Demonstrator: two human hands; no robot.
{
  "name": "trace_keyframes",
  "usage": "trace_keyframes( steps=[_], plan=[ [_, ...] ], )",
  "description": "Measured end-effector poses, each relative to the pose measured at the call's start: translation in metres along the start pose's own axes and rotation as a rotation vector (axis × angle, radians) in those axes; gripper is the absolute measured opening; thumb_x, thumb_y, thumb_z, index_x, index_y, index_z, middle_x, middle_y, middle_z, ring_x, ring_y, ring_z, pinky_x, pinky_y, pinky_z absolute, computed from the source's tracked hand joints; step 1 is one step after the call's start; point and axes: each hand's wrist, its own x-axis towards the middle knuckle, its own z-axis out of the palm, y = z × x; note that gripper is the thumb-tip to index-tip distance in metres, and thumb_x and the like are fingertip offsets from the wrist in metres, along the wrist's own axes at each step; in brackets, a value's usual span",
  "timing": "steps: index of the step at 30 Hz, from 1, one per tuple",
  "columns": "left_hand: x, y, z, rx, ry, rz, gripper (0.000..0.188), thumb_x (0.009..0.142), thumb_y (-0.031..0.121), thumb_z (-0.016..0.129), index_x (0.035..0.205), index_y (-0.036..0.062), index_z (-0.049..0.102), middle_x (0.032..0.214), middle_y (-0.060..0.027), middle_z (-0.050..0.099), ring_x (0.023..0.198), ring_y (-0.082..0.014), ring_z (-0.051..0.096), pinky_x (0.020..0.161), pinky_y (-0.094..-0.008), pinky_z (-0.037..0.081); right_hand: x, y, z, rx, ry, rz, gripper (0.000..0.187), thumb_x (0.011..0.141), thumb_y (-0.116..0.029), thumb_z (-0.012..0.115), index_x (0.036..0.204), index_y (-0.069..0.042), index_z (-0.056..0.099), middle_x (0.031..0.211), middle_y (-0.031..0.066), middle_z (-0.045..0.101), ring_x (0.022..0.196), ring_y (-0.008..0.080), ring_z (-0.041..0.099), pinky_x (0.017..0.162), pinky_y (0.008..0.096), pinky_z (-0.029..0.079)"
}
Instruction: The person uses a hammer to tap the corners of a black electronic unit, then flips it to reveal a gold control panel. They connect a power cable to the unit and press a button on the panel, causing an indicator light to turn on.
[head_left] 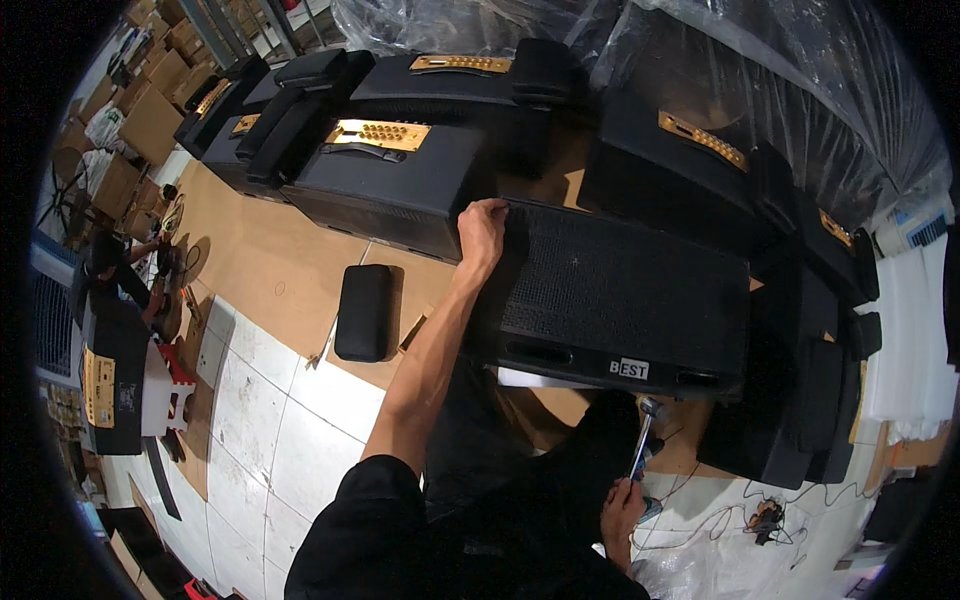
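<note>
A black speaker cabinet (630,275) with a perforated grille lies in front of me, a white label on its near edge. My left hand (482,232) is at the cabinet's far left corner, fingers pinched together; what they hold, if anything, is too small to make out. Low on the right, my right hand (622,508) is wrapped round the handle of a hammer (641,440), whose metal head points up, just below the cabinet's near edge. Left of my left forearm, a small black padded box (364,313) lies on brown cardboard.
Several black speakers with gold control panels, such as this speaker (375,185), stand behind and to the right. Clear plastic wrap (780,60) covers the back. Cables (700,530) lie on the tiles at right. Another person (125,270) works at far left near a tilted speaker (112,385).
</note>
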Motion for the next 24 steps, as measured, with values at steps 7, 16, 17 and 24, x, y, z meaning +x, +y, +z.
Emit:
trace_keyframes(
  steps=[7, 16, 17, 24],
  plan=[
    [0.016, -0.027, 0.014, 0.187, -0.048, 0.379, 0.017, 0.078, -0.002, 0.057, 0.090, -0.0015, 0.070, 0.096, -0.0164, 0.069, 0.093, -0.0321, 0.064, 0.080, -0.0388, 0.053, -0.004, -0.031, -0.003, -0.046, -0.019, 0.019, 0.028, 0.101, -0.027, 0.044, 0.085, -0.006, 0.053, 0.060, -0.0016, 0.045, 0.049, 0.0046, 0.039, 0.042, 0.0204, 0.031],
    [0.000, -0.038, 0.018, 0.464, -0.125, 0.521, 0.027, 0.091, 0.010, 0.050, 0.109, -0.0048, 0.063, 0.115, -0.0193, 0.065, 0.115, -0.0328, 0.057, 0.104, -0.0408, 0.041, 0.006, -0.022, -0.004, 0.015, -0.012, 0.055, 0.028, 0.102, -0.027, 0.042, 0.086, -0.007, 0.052, 0.057, -0.0019, 0.045, 0.042, 0.0048, 0.039, 0.037, 0.0196, 0.030],
    [0.000, -0.041, 0.018, 0.473, -0.145, 0.508, 0.028, 0.092, 0.011, 0.049, 0.111, -0.0051, 0.062, 0.117, -0.0195, 0.064, 0.118, -0.0327, 0.056, 0.106, -0.0413, 0.038, 0.006, -0.023, -0.003, 0.002, -0.012, 0.040, 0.028, 0.102, -0.027, 0.042, 0.086, -0.007, 0.052, 0.056, -0.0021, 0.045, 0.042, 0.0047, 0.039, 0.037, 0.0196, 0.030],
    [-0.001, -0.038, 0.019, 0.515, -0.221, 0.475, 0.033, 0.093, 0.015, 0.048, 0.117, -0.0046, 0.061, 0.122, -0.0193, 0.061, 0.121, -0.0320, 0.054, 0.110, -0.0431, 0.033, 0.004, -0.020, -0.001, -0.011, -0.020, 0.053, 0.028, 0.102, -0.028, 0.043, 0.087, -0.007, 0.053, 0.057, -0.0034, 0.045, 0.042, 0.0038, 0.038, 0.037, 0.0191, 0.029]
  ],
)
